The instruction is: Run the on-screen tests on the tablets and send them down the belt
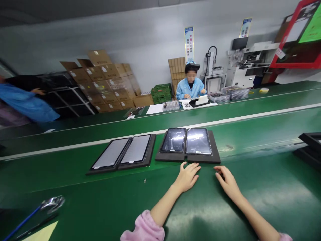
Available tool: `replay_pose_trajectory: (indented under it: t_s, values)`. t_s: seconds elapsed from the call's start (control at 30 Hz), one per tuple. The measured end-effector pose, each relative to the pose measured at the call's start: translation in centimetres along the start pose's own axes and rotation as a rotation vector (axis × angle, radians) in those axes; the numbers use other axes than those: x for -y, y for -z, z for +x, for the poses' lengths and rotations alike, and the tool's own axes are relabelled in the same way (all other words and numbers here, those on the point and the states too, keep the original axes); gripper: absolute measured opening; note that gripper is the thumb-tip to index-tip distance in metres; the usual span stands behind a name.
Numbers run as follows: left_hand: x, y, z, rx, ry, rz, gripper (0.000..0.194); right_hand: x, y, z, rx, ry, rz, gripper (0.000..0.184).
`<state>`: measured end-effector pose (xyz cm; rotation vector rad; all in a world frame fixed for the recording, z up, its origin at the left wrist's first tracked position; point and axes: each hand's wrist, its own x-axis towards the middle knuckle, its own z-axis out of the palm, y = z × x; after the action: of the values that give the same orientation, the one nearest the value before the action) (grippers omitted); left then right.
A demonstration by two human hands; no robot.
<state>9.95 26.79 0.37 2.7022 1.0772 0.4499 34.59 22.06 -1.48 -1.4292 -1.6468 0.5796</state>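
Note:
Two dark-screened tablets, one on the left point(173, 140) and one on the right point(198, 141), lie side by side on a black foam tray point(215, 147). Just in front of that tray, my left hand point(187, 176) rests with fingers spread and nothing in them. My right hand point(227, 180) is over the green bench near the tray's front right corner, its fingers bent, apart and holding nothing. Farther left, a second foam tray point(151, 149) carries two tablets with pale lit screens, a left one point(111, 153) and a right one point(135, 149).
Black trays point(309, 147) sit at the right edge. A blue-handled tool point(25, 219) and yellow paper point(42, 232) lie at front left. Beyond the white strip point(225, 119), a co-worker in blue point(190, 87) sits by stacked clear trays point(235, 92). Cardboard boxes point(110, 80) stand behind.

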Motion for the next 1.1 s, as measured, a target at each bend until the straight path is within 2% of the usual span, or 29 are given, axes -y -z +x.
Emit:
replay_pose_trajectory:
  t_s: [0.07,0.13,0.23,0.3,0.37,0.43,0.53,0.6,0.7,0.83,0.97,1.1]
  values:
    - [0.2,0.1,0.0,-0.064,0.012,-0.027,0.036,0.4,-0.3,0.5,0.095,0.092,-0.163,0.036]
    - [0.5,0.2,0.0,-0.147,0.008,-0.037,0.032,0.3,-0.6,1.2,0.126,0.08,-0.38,0.042]
    - [1.2,0.4,-0.5,-0.239,0.028,-0.043,0.032,-0.6,-0.9,2.0,0.066,-0.065,-0.654,0.057]
    - [1.9,0.9,-1.1,-0.267,0.064,-0.046,0.032,-1.5,-0.6,2.4,-0.008,-0.171,-0.72,0.065]
    - [2.6,1.6,-1.7,-0.321,0.148,-0.095,0.031,-2.5,-0.1,2.6,-0.097,-0.248,-0.701,0.066]
    - [3.4,2.9,-2.2,-0.48,0.37,-0.354,0.032,-3.4,0.4,2.6,-0.157,-0.259,-0.65,0.063]
    - [4.8,5.6,-2.7,-0.87,0.887,-1.086,0.043,-4.1,0.5,2.5,-0.208,-0.201,-0.605,0.058]
    - [6.0,7.5,-3.2,-1.009,1.107,-1.413,0.037,-4.3,0.4,2.3,-0.244,-0.159,-0.589,0.057]
    - [7.7,9.3,-3.9,-1.059,1.238,-1.625,0.021,-4.2,0.3,2.2,-0.265,-0.118,-0.557,0.057]
    - [8.5,9.2,-3.5,-1.183,1.316,-1.837,0.015,-4.0,0.3,2.2,-0.268,-0.103,-0.513,0.054]
    - [9.2,8.6,-2.6,-1.242,1.37,-2.039,0.024,-3.7,0.4,2.3,-0.296,-0.13,-0.489,0.057]
    - [10.1,8.6,-2.8,-1.219,1.398,-2.207,0.032,-3.7,0.4,2.4,-0.295,-0.142,-0.48,0.059]
